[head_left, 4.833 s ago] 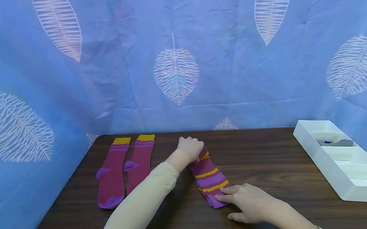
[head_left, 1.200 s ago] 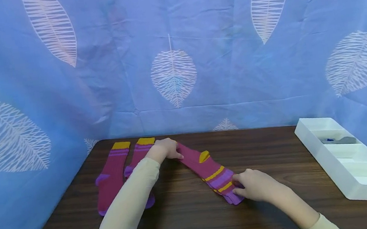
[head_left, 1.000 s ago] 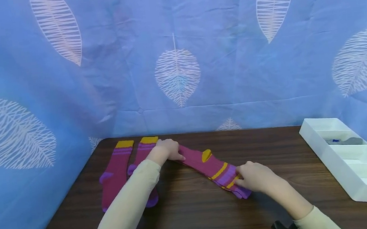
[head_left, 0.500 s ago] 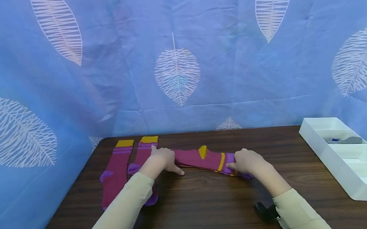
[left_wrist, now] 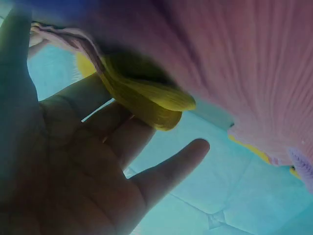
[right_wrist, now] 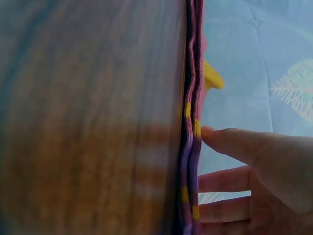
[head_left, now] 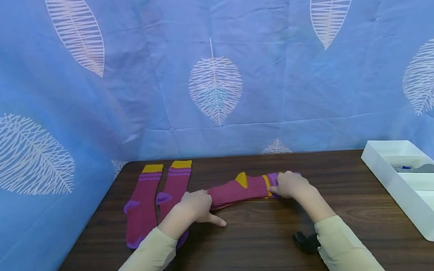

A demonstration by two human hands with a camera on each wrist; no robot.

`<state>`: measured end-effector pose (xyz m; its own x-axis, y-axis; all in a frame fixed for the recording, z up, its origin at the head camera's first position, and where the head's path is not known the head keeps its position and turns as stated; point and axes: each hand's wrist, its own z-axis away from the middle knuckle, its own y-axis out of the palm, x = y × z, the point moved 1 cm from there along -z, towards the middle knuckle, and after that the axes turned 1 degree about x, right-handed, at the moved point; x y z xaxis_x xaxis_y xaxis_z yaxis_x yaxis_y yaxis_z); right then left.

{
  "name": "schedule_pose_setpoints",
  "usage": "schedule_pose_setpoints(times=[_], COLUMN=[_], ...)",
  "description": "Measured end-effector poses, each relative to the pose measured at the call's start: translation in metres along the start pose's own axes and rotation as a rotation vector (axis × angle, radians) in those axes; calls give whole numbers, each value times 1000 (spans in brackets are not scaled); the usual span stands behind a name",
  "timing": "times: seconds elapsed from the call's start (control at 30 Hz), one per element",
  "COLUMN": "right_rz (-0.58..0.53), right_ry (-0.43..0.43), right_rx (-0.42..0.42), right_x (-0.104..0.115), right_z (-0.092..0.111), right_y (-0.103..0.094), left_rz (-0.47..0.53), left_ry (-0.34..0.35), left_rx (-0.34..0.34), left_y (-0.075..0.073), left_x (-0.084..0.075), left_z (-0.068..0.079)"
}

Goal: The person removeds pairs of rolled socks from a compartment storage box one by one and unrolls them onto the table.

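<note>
Two striped maroon socks lie stacked crosswise mid-table, with yellow heels and purple-and-yellow bands at the right end. In the right wrist view, the pair shows edge-on as two layers flat on the wood. My left hand touches their left end, thumb spread out. In the left wrist view its extended fingers lie against the yellow toe. My right hand rests on the banded end with thumb and fingers extended over the top layer, partly hiding it.
Left of the stack lie two plain maroon socks, one at the outside and one nearer, the latter partly behind my left arm. A white divided tray stands at the right, a grey item inside. Blue leaf-patterned cloth encloses the table.
The striped socks have swung from a slant to nearly level across the table. My right hand moved away from me with the banded end; my left hand came nearer at the toe end.
</note>
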<state>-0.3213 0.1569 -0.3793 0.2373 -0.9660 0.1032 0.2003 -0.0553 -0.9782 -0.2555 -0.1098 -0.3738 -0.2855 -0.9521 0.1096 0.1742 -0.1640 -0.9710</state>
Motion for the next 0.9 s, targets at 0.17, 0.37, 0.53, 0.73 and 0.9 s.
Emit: schedule_pose_setpoints(times=[0.17, 0.37, 0.53, 0.73, 0.9], right_rz=[-13, -33, -66, -83, -98], right_ry=[-8, 0, -23, -116, -167], right_rx=[-2, 0, 16, 18, 22], right_x=[1, 3, 3, 7, 13], right_z=[-8, -19, -30, -43, -53], right_y=[2, 2, 4, 5, 5], left_rz=[-6, -13, -39, -39, -67], left_ry=[41, 110, 149, 191, 213], left_rx=[-17, 3, 6, -24, -46], left_y=[6, 10, 11, 14, 18], left_x=[-5, -15, -23, -29, -33], left_z=[16, 34, 50, 66, 76])
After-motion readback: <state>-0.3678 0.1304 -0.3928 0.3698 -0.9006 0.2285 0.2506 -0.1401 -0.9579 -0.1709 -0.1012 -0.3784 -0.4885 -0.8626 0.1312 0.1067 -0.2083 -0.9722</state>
